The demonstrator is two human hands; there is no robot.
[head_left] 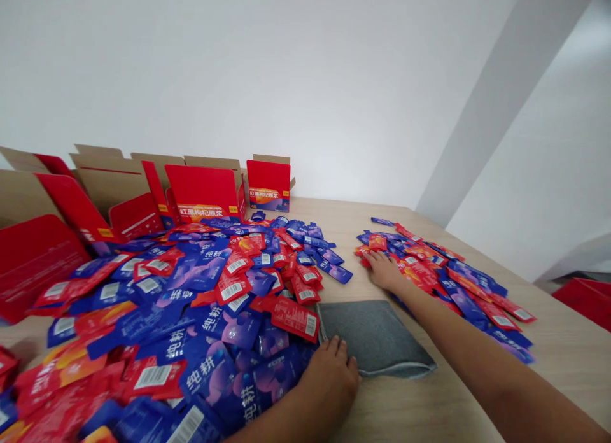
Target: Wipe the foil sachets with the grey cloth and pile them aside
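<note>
My left hand rests at the near left corner of a flat grey cloth pouch, beside the edge of a big heap of blue and red sachets. Its fingers are loosely bent and slightly apart, with nothing seen in them. Farther forward, my right hand lies palm down with fingers apart on the left edge of a smaller pile of red and blue sachets. A red sachet sits just beyond its fingertips. What lies under the right palm is hidden.
Several open red cardboard boxes stand along the back left, behind the big heap. One red box is at the back near the wall. The wooden table ends at a white wall. Something red is beyond its right edge.
</note>
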